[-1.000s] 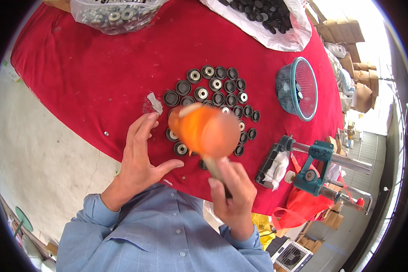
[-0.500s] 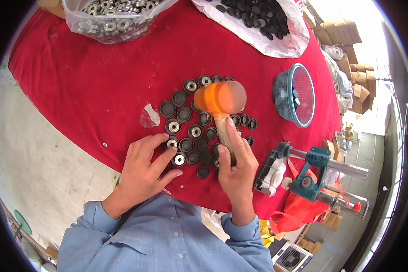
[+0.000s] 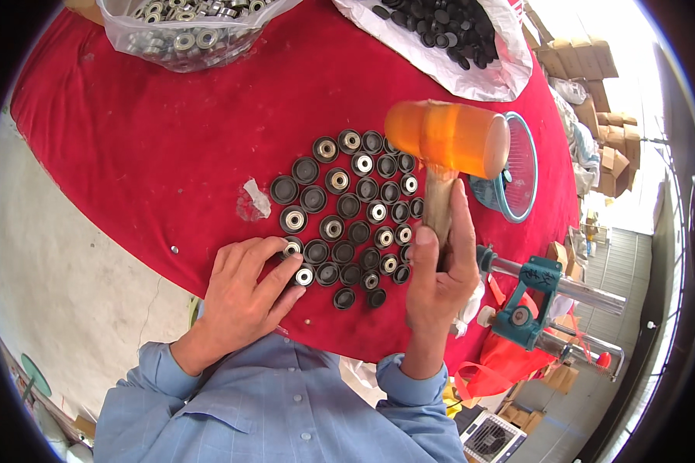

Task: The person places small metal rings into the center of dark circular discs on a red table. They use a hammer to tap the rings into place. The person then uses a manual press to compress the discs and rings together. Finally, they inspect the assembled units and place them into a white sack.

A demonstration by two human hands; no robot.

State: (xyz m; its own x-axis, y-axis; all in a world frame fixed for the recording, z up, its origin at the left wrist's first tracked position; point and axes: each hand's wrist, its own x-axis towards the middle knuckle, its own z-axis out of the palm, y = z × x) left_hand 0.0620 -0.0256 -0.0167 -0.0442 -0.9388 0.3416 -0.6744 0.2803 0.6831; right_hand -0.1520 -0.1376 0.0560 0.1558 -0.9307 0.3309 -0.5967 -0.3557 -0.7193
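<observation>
My right hand (image 3: 444, 282) is wrapped round the wooden handle of a mallet (image 3: 448, 139) with an amber-orange head. The mallet is raised above the right side of a cluster of round black caps (image 3: 313, 198) on the red cloth. Several caps hold metal bearings; others have none showing. At the cluster's near left edge, my left hand (image 3: 243, 289) has its thumb and index finger at either side of a black cap with a bearing (image 3: 304, 275). Its other fingertips touch a neighbouring cap with a bearing (image 3: 291, 248), partly covered by them.
A clear bag of bearings (image 3: 185, 38) stands far left, and a white sack of black caps (image 3: 440, 46) lies far right. Behind the mallet is a blue-green basket (image 3: 529, 170). A green metal press (image 3: 537, 293) stands right. A torn white scrap (image 3: 256, 199) lies left of the caps.
The mallet in my right hand has moved right and appears raised, uncovering caps in the cluster. My left thumb has drawn in toward the nearest cap while the other fingers stay in place.
</observation>
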